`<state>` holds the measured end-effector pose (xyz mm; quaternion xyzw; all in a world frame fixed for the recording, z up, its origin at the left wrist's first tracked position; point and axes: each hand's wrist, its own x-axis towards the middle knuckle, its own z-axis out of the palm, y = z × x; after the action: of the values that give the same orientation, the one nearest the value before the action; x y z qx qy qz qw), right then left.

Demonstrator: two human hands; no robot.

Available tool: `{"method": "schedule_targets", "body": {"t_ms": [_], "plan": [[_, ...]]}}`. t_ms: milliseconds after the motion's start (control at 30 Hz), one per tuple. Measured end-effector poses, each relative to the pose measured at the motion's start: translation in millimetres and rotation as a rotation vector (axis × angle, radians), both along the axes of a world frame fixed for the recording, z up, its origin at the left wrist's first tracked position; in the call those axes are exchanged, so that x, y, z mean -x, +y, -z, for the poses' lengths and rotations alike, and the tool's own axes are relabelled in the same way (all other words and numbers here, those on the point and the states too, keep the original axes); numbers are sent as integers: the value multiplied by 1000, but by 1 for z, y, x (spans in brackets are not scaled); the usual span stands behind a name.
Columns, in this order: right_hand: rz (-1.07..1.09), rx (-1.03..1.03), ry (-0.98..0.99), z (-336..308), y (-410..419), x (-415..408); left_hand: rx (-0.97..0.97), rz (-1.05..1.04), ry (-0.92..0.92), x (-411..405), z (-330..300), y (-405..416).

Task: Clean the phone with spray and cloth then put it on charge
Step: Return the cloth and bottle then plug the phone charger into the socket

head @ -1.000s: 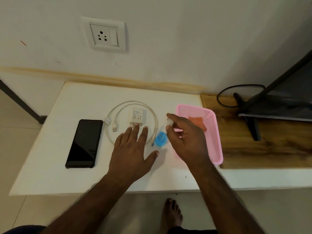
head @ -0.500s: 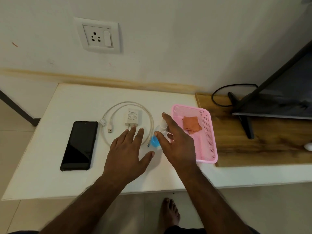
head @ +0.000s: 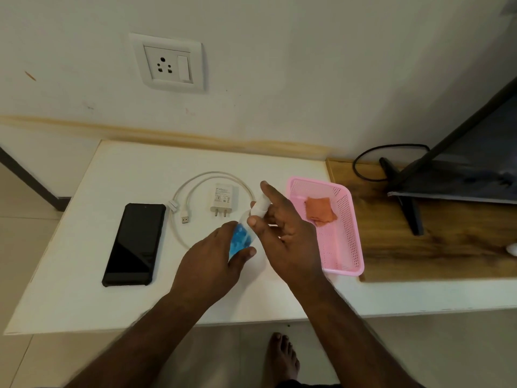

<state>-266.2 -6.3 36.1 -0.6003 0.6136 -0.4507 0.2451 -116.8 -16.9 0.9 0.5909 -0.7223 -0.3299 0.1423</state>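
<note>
A small spray bottle (head: 240,240) with blue liquid and a white cap is held above the white table (head: 84,289). My left hand (head: 212,264) grips its blue body from the left. My right hand (head: 285,233) pinches the white cap (head: 260,207) between thumb and fingers, the index finger pointing up. The black phone (head: 134,243) lies face up at the left. A white charger adapter (head: 221,199) and its looped white cable (head: 181,203) lie between phone and bottle. An orange cloth (head: 320,210) sits inside the pink basket (head: 354,247).
A wall socket with a switch (head: 169,63) is on the wall above the table. A wooden board (head: 433,247) lies to the right, carrying a dark screen on a stand (head: 461,169) and a black cord (head: 363,161). A bare foot (head: 281,357) shows below the table's edge.
My left hand left the table and took hold of the bottle's blue body. The bottle rose off the table, with my right hand moving onto its white cap.
</note>
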Motion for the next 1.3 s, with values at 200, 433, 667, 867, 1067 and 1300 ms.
{"method": "schedule_targets", "body": {"t_ms": [200, 433, 667, 867, 1067, 1300], "plan": [[-2, -29, -54, 3, 1, -6, -35, -7, 35, -1, -10, 5], [21, -32, -180, -7, 1, -10, 190, -40, 122, -3, -29, 1], [67, -62, -38, -14, 2, -11, 243, 13, 105, -3, -24, 0], [397, 22, 33, -36, -15, 46, 226, 72, -75, -16, -9, -5], [542, -99, 147, -17, -37, 92, 174, 131, -201, -27, 1, -6], [475, -204, 227, 16, -57, 89, 86, 209, -348, -31, 14, -9]]}}
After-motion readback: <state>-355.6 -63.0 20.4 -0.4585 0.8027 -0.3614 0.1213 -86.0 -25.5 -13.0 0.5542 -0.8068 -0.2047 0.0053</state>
